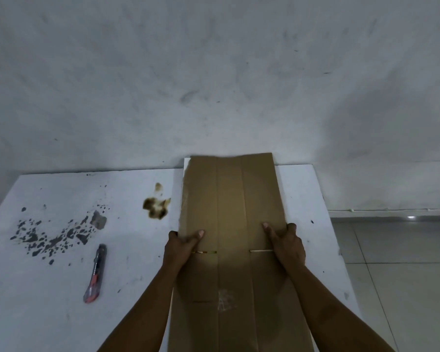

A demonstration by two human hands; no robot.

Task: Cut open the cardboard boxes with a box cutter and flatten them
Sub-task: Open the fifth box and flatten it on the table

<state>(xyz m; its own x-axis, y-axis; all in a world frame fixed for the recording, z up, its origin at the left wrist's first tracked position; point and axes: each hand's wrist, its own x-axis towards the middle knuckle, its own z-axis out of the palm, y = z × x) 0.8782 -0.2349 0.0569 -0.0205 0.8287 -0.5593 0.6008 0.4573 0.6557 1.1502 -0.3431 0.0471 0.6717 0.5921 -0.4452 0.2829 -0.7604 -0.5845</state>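
A flattened brown cardboard box lies lengthwise on the white table, reaching from the near edge to the wall. My left hand grips its left edge, thumb on top. My right hand grips its right edge the same way. Two short slits show in the cardboard between my hands. The box cutter, red and black, lies on the table to the left of the box, apart from both hands; I cannot tell whether its blade is out.
Dark paint chips and a brown burn stain mark the table's left part. A grey wall stands right behind the table. Tiled floor lies past the table's right edge.
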